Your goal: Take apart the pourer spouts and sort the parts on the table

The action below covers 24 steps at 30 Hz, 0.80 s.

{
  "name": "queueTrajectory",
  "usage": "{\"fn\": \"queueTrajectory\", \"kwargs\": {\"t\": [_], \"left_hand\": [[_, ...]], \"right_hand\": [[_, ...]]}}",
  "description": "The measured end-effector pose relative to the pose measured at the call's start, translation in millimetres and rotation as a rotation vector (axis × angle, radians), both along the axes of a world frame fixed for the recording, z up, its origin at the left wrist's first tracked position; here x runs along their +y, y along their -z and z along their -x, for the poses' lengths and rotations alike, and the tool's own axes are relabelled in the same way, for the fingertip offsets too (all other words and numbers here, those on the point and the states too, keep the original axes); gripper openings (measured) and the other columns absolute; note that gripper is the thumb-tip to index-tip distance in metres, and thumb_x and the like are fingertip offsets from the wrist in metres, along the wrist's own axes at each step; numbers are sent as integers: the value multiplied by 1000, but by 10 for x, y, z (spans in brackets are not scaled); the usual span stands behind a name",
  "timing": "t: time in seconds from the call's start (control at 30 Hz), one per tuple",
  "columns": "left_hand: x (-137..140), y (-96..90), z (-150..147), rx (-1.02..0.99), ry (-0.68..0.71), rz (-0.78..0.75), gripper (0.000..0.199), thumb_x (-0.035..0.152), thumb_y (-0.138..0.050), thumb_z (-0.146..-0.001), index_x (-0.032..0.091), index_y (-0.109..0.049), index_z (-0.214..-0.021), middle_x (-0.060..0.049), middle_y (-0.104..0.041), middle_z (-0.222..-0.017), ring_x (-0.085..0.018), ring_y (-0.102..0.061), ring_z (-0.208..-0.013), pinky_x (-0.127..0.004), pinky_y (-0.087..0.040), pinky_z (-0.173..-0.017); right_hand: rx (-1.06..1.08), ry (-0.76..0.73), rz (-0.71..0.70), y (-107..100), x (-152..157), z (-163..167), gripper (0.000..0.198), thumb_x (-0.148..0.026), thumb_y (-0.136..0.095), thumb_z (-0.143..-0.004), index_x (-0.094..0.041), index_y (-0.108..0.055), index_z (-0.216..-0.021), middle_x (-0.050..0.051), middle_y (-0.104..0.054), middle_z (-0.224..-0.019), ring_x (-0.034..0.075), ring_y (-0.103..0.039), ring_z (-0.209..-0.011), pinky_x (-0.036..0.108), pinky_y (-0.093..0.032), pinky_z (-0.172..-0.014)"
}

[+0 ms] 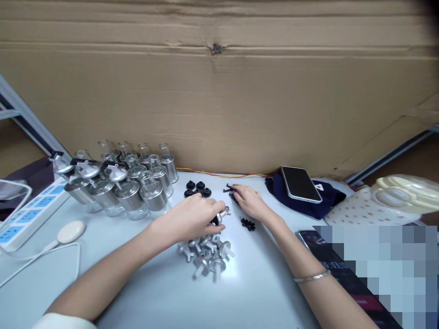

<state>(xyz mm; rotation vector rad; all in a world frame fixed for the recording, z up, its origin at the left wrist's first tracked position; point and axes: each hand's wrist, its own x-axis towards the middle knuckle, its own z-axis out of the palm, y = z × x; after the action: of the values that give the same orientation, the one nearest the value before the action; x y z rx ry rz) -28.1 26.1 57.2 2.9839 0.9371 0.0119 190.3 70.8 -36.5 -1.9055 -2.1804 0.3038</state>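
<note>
My left hand point(202, 214) pinches a silver pourer spout point(223, 213) with a black base, held above the table. Just below it lies a pile of silver pourer tops point(207, 256), their stems pointing various ways. Black round stoppers point(196, 188) stand in a group behind my left hand. My right hand point(249, 200) rests over a small heap of black plastic levers point(228, 188), its bent fingertips on them and partly hiding the heap. Small black parts point(248, 224) lie in a cluster beside my right wrist.
Glass bottles with metal bands point(152, 196) stand at the left, some topped with pourers. A power strip point(34, 214) and a white round puck with a cable point(71, 232) lie further left. On the right are a phone point(302, 183) on a navy cap point(329, 194) and a tape dispenser point(404, 192).
</note>
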Motion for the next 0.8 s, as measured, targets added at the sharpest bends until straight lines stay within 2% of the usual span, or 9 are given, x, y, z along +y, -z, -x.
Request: {"fn": "queueTrajectory", "kwargs": {"t": [0.13,0.33,0.57,0.8], "left_hand": [[-5,-5,1,3,1,-5,21,37,-57,-87,16,-53,-87,-2,-66,-79,-19,-60,-67,-29,-36,-60],[1,-24,3,-7,-3,3,21,37,-57,-87,16,-53,-87,-3,-66,-80,-20,-61,-69,-29,-37,-61],[-12,29,-6,12,-4,45,20,37,-57,-87,16,-54,-89,-3,-67,-82,-20,-61,-70,-30,-39,-62],[28,116,-37,-1,-17,124,18,35,-56,-87,17,-53,-88,-3,-66,-81,-19,-61,-70,-27,-38,-58]], "right_hand": [[-12,-51,1,-11,64,4,44,-21,-31,-92,-16,-51,-131,14,-49,-139,28,-45,-127,51,-36,-99],[3,-116,-20,13,70,11,42,-22,-33,-92,-18,-58,-125,12,-50,-138,25,-45,-128,48,-32,-105],[96,-145,-62,53,-151,-103,41,-13,-37,-87,-17,-65,-116,11,-58,-130,25,-53,-122,41,-37,-106],[243,-115,-157,-10,-388,-138,45,-8,-32,-85,-14,-62,-119,13,-57,-131,23,-55,-120,40,-42,-103]]}}
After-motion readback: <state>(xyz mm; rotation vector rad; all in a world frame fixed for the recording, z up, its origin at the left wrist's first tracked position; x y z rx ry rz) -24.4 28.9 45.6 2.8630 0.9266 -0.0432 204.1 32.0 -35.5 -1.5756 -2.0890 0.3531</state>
